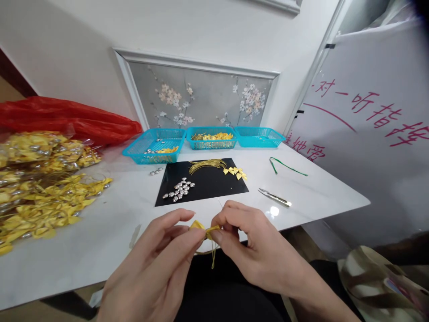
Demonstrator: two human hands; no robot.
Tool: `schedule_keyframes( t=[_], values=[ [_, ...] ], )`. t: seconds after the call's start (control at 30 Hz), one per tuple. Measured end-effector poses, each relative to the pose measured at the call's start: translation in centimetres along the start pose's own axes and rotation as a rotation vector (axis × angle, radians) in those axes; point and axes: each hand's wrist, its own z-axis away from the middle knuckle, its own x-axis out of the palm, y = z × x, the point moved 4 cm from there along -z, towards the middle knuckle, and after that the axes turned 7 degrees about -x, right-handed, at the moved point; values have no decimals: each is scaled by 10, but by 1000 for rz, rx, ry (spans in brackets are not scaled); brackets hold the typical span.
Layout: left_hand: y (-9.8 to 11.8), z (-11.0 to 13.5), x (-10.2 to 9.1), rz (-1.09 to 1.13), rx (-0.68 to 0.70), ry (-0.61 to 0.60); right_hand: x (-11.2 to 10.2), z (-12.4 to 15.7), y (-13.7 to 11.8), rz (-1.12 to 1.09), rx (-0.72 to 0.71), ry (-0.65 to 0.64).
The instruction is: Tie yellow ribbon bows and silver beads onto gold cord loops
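My left hand and my right hand meet over the near table edge, both pinching a small yellow ribbon bow. A gold thread hangs down from the bow. Beyond them lies a black mat with a cluster of silver beads, a bundle of gold threads and a few yellow bows.
Three turquoise baskets line the back of the white table. A heap of finished yellow bows and a red plastic bag sit at left. Small snips and a green tie lie at right.
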Motion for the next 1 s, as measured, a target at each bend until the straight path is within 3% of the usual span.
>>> schedule_keyframes(
  t=[0.23,0.5,0.6,0.7,1.0],
  values=[
    [-3,0,1,66,-91,48,-1,0,1,-6,-14,9],
    [-14,-16,7,336,-314,-108,0,0,1,-15,-17,8],
    [-16,-20,11,468,-409,-224,0,0,3,-15,-20,8],
    [-19,-19,14,569,-506,-320,-1,1,4,-24,-13,3],
    [-31,-7,19,763,-713,-421,1,-2,4,-45,-9,-27]
  ],
)
